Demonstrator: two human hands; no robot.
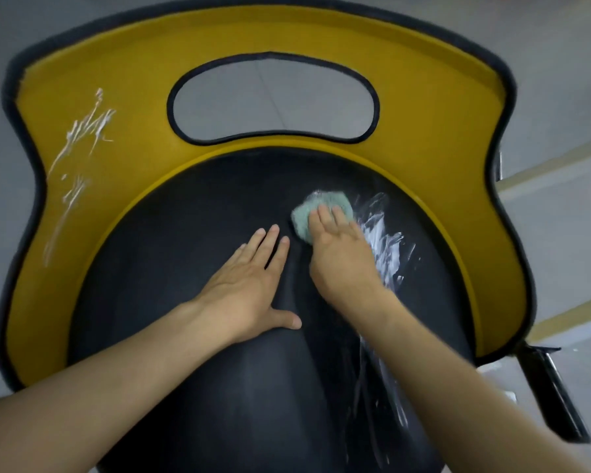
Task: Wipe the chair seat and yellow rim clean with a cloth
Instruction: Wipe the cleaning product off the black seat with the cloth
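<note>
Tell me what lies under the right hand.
A green cloth, pressed on the black seat beside white smears. The right hand covers its near part; any smear beneath cannot be seen.

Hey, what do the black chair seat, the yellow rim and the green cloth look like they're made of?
Black chair seat: probably smooth vinyl or faux leather; soft sheen, central crease. Yellow rim: seemingly hard matte plastic; moulded raised edge. Green cloth: likely microfibre or terry; fuzzy, nubby surface.
</note>
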